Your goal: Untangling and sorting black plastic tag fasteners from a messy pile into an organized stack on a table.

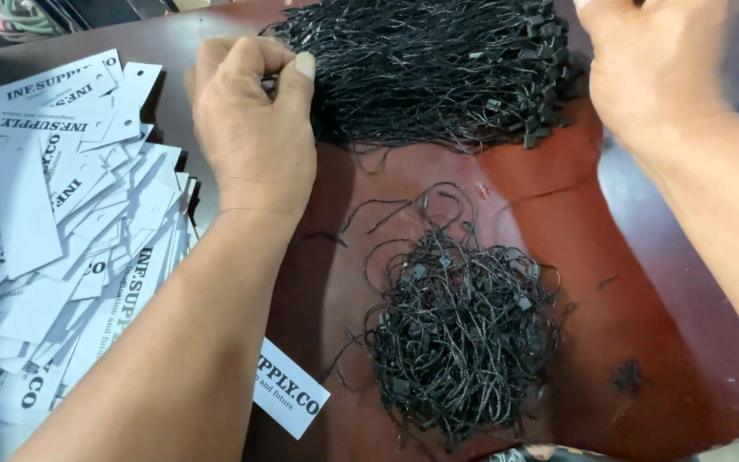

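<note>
My left hand [254, 111] rests with curled fingers at the left edge of a large bundle of black string tag loops [438, 68] at the far side of the table, its fingertips pinching into the strings. My right hand [652, 60] sits on the right end of the same bundle; its fingers are cut off by the frame's top edge. A smaller tangled heap of black string loops [459, 329] lies nearer to me, between my two forearms.
A wide pile of white paper hang tags [62, 231] with black print covers the left of the dark reddish-brown table [643, 342]. One white tag [288, 398] lies apart under my left forearm. A small black scrap [626, 375] lies at the right.
</note>
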